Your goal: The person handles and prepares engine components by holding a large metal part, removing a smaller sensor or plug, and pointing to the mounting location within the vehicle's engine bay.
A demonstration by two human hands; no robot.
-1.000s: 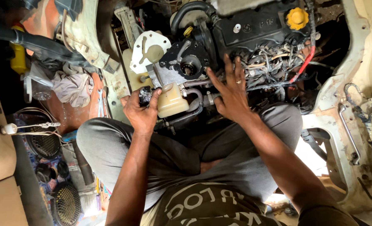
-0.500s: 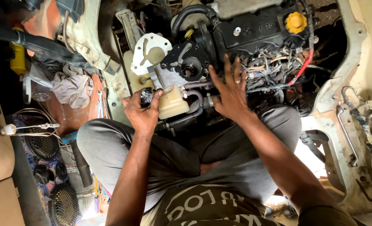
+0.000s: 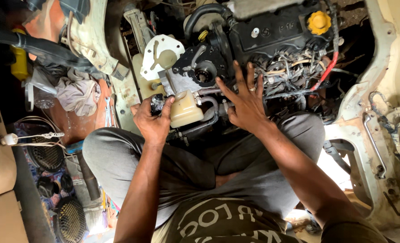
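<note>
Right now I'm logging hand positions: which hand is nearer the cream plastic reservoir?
Left. The left hand grips a dark part right against the cream plastic reservoir; the right hand rests spread on the engine, apart to its right.

The floor (image 3: 11, 211) at the lower left of the frame carries round black speaker grilles (image 3: 69, 220) and a patterned mat (image 3: 51, 198). Higher on the left, an orange-brown panel (image 3: 80, 128) holds a crumpled grey rag (image 3: 78, 94) with a spanner (image 3: 108, 112) just beside it.
</note>
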